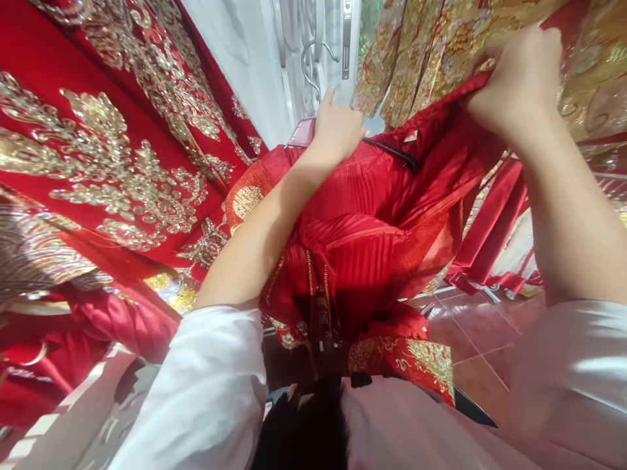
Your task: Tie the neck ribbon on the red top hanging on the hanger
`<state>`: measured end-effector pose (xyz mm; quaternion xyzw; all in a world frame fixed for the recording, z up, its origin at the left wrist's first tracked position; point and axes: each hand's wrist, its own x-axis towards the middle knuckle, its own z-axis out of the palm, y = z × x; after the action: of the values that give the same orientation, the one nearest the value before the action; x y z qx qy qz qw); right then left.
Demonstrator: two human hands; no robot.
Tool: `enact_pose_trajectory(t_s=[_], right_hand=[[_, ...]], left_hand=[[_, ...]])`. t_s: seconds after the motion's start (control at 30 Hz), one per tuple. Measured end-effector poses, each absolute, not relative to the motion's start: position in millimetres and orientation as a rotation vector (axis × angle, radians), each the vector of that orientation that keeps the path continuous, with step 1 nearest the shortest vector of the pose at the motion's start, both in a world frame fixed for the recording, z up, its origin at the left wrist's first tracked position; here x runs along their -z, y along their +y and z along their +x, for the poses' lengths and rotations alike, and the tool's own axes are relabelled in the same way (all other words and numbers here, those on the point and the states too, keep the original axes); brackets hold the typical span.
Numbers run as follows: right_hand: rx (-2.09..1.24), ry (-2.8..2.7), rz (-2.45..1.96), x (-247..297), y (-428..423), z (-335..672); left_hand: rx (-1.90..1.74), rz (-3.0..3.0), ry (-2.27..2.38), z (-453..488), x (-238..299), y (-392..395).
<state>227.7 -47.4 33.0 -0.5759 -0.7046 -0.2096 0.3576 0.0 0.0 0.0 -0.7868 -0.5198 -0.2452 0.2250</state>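
Note:
A red garment [362,189] with pleated cloth and gold embroidery hangs in front of me, spread between my hands. My left hand [337,130] is closed at its top, around the neck of a clothes hanger [394,153]. The metal hook sticks up past my thumb, and one dark arm of the hanger shows inside the cloth. My right hand [522,85] pinches the garment's upper edge and holds it out to the right and up. A pale pink flat piece [301,134] shows beside my left hand; I cannot tell what it is.
Red cloth with heavy gold beading [122,150] hangs close on the left. Gold patterned garments [411,59] hang at the back right. Behind the hook is a white door with a metal lock plate [346,59]. Reddish floor tiles [484,326] show at lower right.

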Motion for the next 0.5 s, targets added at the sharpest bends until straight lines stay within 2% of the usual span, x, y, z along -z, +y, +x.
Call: enact_pose_trajectory(t_s=[0.07,0.13,0.23,0.3,0.4,0.5], right_hand=[[0.673,-1.788,-1.619,-13.6,-90.2,198.5],[0.716,-1.998,-1.714,19.4,-118.7,170.3],[0.468,-2.304,-1.688,76.8,-129.1,140.3],[0.332,-2.42,-1.601,104.9,-123.1,132.8],[0.211,-2.364,-1.502,118.9,-107.1,144.1],[0.244,-2.013,-1.367,110.2,-79.9,179.5]], left_hand=[[0.663,-2.134,-1.452,2.0,1.5,-1.4],[0.545,-2.085,-1.443,2.4,1.6,-7.6],[0.38,-2.073,-1.352,-4.6,1.2,-18.8],[0.419,-2.167,-1.257,-14.8,2.3,-27.5],[0.614,-2.228,-1.231,-35.2,6.5,-49.9],[0.766,-2.029,-1.376,-60.8,12.0,-83.5]])
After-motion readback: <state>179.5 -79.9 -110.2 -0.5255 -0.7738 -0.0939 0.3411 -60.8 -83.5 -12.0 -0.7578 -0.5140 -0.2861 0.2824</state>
